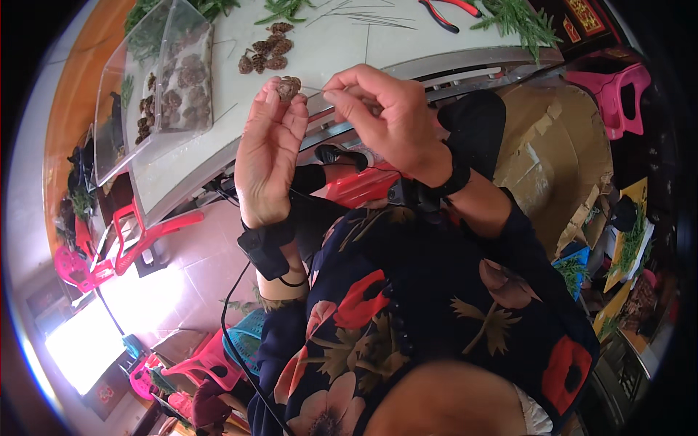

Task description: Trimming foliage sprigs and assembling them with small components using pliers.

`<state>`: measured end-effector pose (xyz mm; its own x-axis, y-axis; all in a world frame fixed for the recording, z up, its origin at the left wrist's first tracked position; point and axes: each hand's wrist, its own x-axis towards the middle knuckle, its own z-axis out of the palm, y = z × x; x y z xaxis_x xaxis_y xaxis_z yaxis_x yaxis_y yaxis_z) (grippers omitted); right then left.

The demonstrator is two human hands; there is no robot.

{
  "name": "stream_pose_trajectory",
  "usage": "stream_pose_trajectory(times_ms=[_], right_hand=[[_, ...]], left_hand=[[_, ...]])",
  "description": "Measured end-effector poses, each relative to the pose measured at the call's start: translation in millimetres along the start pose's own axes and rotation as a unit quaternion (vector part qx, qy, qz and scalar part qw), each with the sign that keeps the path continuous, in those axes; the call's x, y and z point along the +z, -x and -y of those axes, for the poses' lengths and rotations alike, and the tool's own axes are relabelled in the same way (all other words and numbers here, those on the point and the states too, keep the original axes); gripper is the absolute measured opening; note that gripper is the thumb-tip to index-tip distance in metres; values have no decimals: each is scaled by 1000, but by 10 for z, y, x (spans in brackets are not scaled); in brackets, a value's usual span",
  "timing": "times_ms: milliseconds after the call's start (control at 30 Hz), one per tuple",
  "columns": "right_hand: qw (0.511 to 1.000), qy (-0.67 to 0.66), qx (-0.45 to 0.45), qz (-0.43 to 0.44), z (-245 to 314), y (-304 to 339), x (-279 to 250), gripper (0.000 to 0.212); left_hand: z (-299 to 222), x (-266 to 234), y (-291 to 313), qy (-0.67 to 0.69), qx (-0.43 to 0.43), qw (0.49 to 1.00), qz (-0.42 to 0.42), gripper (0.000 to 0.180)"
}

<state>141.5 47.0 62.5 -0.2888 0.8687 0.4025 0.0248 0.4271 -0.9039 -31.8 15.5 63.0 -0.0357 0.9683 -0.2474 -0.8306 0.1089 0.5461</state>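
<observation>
My left hand [267,149] is palm up at the near edge of the table, its thumb and fingertips closed on a small brown pine cone [289,89]. Just to the right, my right hand [396,120] pinches a thin wire [313,89] between thumb and forefinger; the wire runs toward the pine cone. Whether the wire is fixed to the cone, I cannot tell. Beyond my left hand lies a small pile of pine cones [267,51] on the white table [327,54].
A clear plastic box [156,87] stands at the left, with more cones seen in or through it. Toward the back lie loose wires [371,16], red-handled pliers [442,16] and green sprigs [518,27]. Cardboard [545,152] and a pink stool [618,98] are at the right.
</observation>
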Motion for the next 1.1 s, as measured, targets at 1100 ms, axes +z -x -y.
stream_pose_trajectory(times_ms=[1100], right_hand=[[955,216,-192,-67,-225,37,-145,9]], left_hand=[[391,191,-18,-97,28,994,44,26]])
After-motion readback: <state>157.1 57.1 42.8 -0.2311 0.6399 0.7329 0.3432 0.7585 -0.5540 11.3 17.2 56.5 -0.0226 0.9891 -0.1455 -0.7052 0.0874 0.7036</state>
